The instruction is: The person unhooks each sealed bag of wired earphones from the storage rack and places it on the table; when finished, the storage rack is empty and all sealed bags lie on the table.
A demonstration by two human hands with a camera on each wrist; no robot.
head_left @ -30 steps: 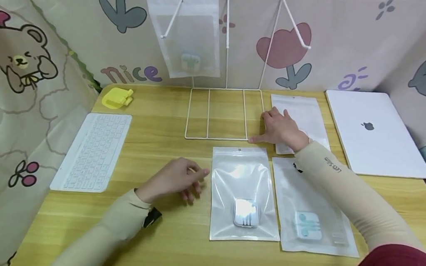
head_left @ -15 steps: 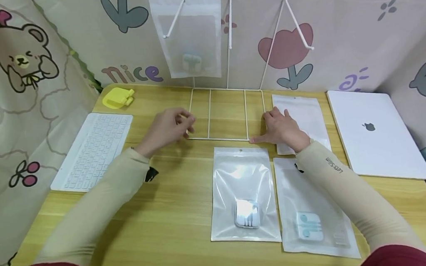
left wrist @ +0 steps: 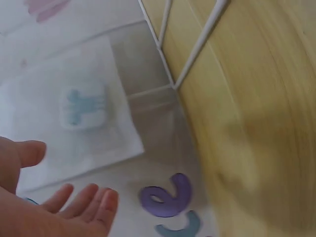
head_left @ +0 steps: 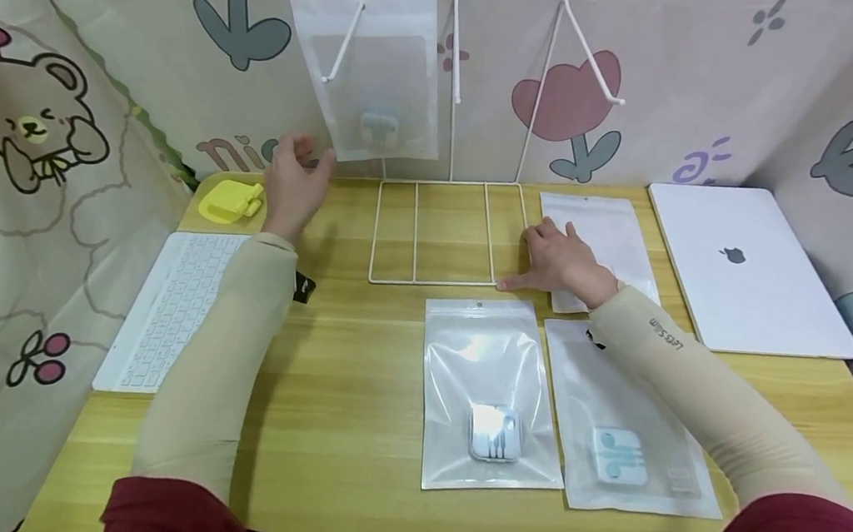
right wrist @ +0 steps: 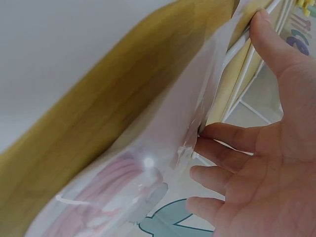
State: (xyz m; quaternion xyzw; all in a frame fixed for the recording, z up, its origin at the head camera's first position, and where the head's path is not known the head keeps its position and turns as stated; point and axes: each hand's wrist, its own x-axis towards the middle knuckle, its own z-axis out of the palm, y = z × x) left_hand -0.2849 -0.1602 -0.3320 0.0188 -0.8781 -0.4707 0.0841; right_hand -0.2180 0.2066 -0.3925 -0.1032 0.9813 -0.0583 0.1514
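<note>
My left hand (head_left: 298,184) is raised at the lower left edge of a frosted zip bag (head_left: 382,77) hanging from the left hook of a white wire rack (head_left: 431,282). The left wrist view shows this bag's boxed earphones (left wrist: 84,104), with my loosely spread fingers in front; whether they touch the bag I cannot tell. On the rack's base, my right hand (head_left: 557,260) rests at the right front corner, thumb on the front wire and fingers along the side. Partly under that hand lies a white zip bag (head_left: 604,231); its contents look pinkish in the right wrist view.
Two more zip bags, one shiny (head_left: 482,353) and one frosted (head_left: 594,386), lie in front with boxed earphones. A white laptop (head_left: 750,274) is at right. At left are a white keyboard (head_left: 174,302) and a yellow folded object (head_left: 229,200). Patterned cloth hangs behind.
My left hand has moved from beside the shiny bag, past the rack's left side, up to the hanging bag. The right hand has stayed on the rack's base.
</note>
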